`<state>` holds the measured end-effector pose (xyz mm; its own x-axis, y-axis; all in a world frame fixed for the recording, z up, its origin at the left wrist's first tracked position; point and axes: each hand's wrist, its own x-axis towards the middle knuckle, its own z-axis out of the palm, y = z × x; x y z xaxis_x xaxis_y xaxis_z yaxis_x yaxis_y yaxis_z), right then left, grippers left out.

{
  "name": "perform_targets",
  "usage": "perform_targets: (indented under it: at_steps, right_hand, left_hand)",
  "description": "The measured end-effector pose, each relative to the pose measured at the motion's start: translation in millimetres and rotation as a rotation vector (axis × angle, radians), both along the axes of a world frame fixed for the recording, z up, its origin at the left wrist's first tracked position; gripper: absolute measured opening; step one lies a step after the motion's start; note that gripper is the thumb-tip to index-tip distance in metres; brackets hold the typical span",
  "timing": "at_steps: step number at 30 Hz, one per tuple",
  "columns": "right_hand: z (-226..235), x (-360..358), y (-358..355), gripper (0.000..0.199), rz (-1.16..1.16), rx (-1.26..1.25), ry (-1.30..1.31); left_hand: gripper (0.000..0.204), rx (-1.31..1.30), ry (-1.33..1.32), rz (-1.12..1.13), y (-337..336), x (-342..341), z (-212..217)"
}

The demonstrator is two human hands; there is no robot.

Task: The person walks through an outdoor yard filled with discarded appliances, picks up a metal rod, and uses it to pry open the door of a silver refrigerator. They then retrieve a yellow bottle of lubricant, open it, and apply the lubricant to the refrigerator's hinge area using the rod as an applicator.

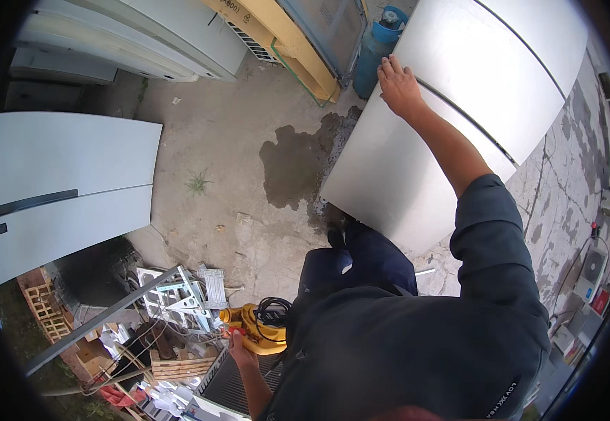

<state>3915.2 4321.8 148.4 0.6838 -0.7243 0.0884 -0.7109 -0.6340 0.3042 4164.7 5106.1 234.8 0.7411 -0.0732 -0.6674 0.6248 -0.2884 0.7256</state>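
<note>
My right hand (400,87) rests against the edge of a silver refrigerator (417,154), close to the gap between two of its doors. Its fingers are extended and slightly bent over that edge. Low on the left, my left hand (242,351) is closed at a small red part (237,330) whose kind I cannot make out. Right beside it is a yellow container-like machine (252,335) with a coiled black cord (274,311) on top. Part of the left hand's grip is hidden.
Beyond the refrigerator stands a blue gas cylinder (373,59). Left lies a white two-door refrigerator (66,168). A wet patch (294,165) darkens the concrete. Scrap, a wooden crate (178,366) and a long metal bar (101,321) crowd the lower left. A yellow wooden frame (298,52) stands behind.
</note>
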Motion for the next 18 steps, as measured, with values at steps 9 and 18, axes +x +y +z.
perform_targets:
  at_steps: [9,18]
  right_hand:
    - [34.6,47.5,-73.8,0.067,-0.173,0.195,0.505]
    - [230.9,-68.2,138.8,0.022,-0.11,-0.081,-0.207]
  left_hand:
    - [0.05,0.056,0.111,-0.039,-18.0,62.4,-15.5]
    - [0.047,0.117,0.246,-0.525,-155.6,206.0,-90.4]
